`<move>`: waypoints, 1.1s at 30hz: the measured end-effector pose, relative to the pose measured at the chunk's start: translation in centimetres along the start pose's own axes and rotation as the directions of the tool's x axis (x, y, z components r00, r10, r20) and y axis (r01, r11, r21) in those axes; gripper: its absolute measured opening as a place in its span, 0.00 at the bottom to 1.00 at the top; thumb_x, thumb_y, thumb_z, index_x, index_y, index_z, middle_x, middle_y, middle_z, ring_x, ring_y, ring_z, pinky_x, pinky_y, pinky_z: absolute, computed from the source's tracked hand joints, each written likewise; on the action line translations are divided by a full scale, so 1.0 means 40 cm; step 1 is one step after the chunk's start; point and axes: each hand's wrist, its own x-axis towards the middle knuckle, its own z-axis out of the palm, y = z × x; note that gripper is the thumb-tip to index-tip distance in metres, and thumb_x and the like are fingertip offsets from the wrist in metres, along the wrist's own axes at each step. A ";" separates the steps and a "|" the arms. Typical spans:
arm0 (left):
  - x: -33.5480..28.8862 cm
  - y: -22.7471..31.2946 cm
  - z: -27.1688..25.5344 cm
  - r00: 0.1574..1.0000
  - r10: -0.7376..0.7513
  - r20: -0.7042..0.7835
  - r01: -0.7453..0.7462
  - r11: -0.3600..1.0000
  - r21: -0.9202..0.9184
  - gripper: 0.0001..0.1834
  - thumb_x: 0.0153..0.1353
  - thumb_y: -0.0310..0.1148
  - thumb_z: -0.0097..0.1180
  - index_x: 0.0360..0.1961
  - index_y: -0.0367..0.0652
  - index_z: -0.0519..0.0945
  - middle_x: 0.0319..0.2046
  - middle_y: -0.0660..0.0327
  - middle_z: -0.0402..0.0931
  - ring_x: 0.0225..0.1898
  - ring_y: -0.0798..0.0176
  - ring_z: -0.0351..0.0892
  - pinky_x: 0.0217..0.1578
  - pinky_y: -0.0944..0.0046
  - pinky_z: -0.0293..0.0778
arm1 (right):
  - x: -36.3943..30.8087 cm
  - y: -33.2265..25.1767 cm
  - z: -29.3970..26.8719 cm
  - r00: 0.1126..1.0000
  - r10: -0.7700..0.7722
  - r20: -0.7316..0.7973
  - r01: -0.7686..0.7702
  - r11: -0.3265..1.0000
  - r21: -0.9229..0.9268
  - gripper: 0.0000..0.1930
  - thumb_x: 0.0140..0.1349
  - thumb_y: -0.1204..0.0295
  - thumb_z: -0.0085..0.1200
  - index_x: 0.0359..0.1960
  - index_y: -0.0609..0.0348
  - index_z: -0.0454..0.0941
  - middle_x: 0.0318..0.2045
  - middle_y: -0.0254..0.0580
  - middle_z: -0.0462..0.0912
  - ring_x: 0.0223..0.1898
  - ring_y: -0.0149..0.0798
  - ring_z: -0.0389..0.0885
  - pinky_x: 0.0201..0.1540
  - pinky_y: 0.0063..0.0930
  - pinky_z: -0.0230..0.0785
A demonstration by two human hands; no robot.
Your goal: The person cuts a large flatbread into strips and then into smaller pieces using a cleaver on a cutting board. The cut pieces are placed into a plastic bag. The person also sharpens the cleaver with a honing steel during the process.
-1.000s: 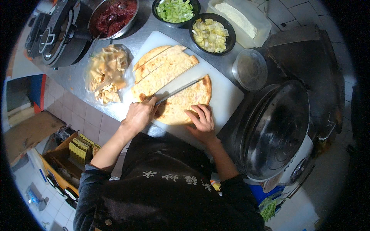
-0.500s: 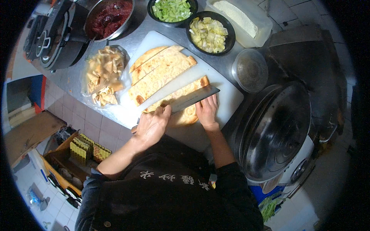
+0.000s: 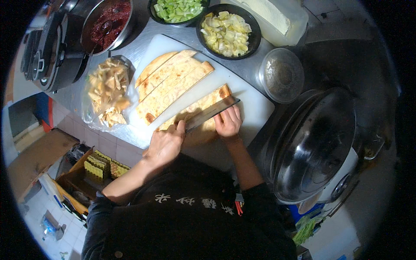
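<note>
My left hand (image 3: 165, 143) is closed round the handle of a broad-bladed kitchen knife (image 3: 211, 113). The blade lies at a slant across the near piece of flatbread (image 3: 200, 104), its tip pointing to the upper right. Bent fingers of my right hand (image 3: 228, 123) press on that flatbread just on the near side of the blade, close to its tip. Farther off, cut strips of flatbread (image 3: 170, 83) lie side by side, with a gap of bare board before the near piece. Everything rests on a white cutting board (image 3: 255, 102); how deep the blade sits is hidden.
Left of the board sits a clear bag of bread pieces (image 3: 108, 93). Behind are a bowl of dark red paste (image 3: 110, 26), chopped greens (image 3: 177, 9), pale chopped vegetable (image 3: 226, 34) and a tub of white powder (image 3: 266, 15). A round container (image 3: 282, 74) and large black pan (image 3: 314, 147) stand right.
The view has shifted slightly. My right hand's fingers are more bent and have come a little left along the flatbread. The knife's blade now looks narrower, turned more edge-on.
</note>
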 end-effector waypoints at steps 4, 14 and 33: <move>0.013 -0.003 -0.007 0.999 0.012 0.051 -0.012 1.000 0.005 0.29 0.54 0.20 0.52 0.61 0.23 0.73 0.23 0.48 0.80 0.16 0.58 0.80 0.16 0.57 0.76 | 0.012 0.027 0.013 0.984 -0.165 -0.074 0.159 0.984 -0.079 0.05 0.62 0.76 0.57 0.36 0.65 0.81 0.35 0.46 0.84 0.43 0.48 0.83 0.50 0.41 0.76; 0.132 0.029 -0.003 0.991 -0.018 0.134 0.018 1.000 -0.003 0.19 0.58 0.22 0.49 0.51 0.26 0.74 0.17 0.45 0.80 0.20 0.48 0.85 0.20 0.52 0.80 | -0.014 0.018 0.046 0.976 -0.147 -0.164 0.128 0.984 -0.121 0.10 0.70 0.66 0.56 0.47 0.57 0.76 0.42 0.43 0.80 0.45 0.50 0.81 0.48 0.44 0.78; 0.029 -0.013 -0.005 0.998 -0.026 0.064 0.023 0.999 0.038 0.05 0.59 0.23 0.52 0.37 0.37 0.73 0.18 0.54 0.79 0.17 0.56 0.82 0.15 0.56 0.76 | -0.135 -0.070 0.072 0.988 -0.041 0.151 0.041 0.999 0.006 0.19 0.70 0.64 0.53 0.58 0.57 0.70 0.55 0.44 0.76 0.57 0.50 0.77 0.63 0.53 0.71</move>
